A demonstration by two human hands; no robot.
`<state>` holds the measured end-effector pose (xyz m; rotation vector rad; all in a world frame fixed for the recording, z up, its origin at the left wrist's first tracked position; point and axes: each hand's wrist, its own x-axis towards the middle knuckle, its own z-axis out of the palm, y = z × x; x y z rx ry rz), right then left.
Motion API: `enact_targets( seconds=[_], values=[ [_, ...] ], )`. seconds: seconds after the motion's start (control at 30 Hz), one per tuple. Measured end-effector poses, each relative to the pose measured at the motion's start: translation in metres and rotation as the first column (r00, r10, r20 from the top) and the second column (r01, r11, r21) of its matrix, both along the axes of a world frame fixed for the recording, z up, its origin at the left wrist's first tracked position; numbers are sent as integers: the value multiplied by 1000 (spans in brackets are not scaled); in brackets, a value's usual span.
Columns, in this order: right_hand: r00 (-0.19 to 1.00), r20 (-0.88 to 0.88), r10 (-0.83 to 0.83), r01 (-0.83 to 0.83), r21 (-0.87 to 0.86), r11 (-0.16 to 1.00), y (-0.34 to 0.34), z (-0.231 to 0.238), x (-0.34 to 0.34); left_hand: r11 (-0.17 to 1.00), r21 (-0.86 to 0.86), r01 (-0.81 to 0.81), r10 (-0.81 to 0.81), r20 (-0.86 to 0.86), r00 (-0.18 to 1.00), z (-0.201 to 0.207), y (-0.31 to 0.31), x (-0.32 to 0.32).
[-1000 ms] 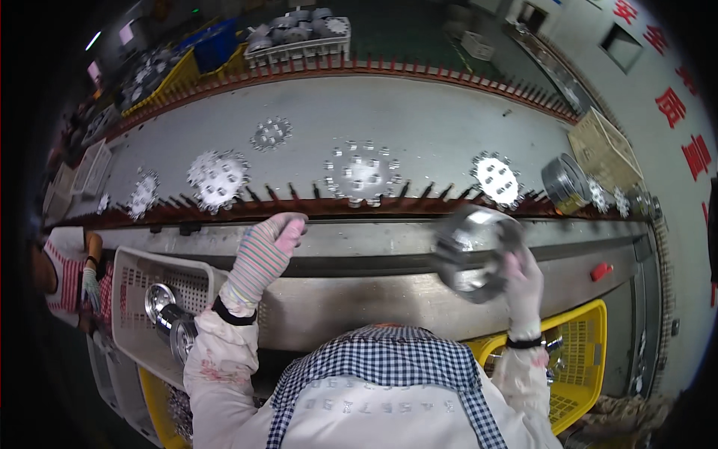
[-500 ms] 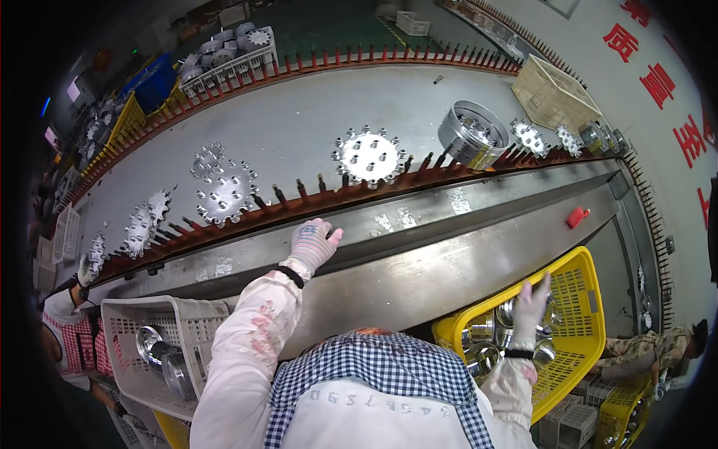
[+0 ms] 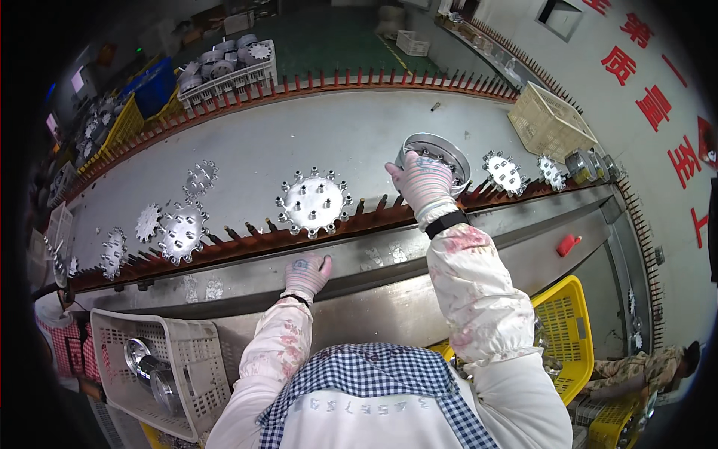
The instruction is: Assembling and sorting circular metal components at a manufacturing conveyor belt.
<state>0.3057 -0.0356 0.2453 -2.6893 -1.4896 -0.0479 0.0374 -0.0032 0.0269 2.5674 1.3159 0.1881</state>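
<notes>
Tin [image 3: 453, 145] is up on the table near the edge closest to the person, with the right hand [image 3: 425, 179] right at its near-left rim. Can't tell how tight that grip is or whether it's got hold of anything, since the fingers are mostly hidden behind the back of the glove, thumb pointing off left. Small metal parts [image 3: 447, 159] show inside the tin. Left hand [image 3: 307, 277] is down over the metal ledge below the table, loosely curled; nothing shows in it, but I can't see under the fingers. What'd worry me: a one-sided shove on that rim could skid or tip the tin and spill those bits, and the smooth metal wouldn't help a gloved grip. The pegs [image 3: 360, 206] along the near edge look like another snag, because a baggy sleeve [image 3: 479, 277] reaching over them could hook one and jerk the arm. Sliding right could also bump the small disc [image 3: 505, 173] just beside the tin, and swinging left could clip the big disc [image 3: 313, 200]. Further out, the table [image 3: 329, 127] has a cream crate [image 3: 550, 123] at its right end, with a white basket [image 3: 191, 367] and a yellow basket [image 3: 577, 329] down below, either side of the person.
</notes>
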Motion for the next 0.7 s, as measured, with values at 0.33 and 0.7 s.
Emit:
enact_targets(
  seconds=[0.33, 0.7],
  values=[
    [962, -245, 122, 86, 694, 715, -179, 59, 75, 998, -51, -45, 47, 23, 999, 8, -16, -7],
    [477, -111, -872, 858, 271, 436, -529, -159, 136, 630, -662, 406, 755, 644, -123, 47, 5, -25]
  ],
)
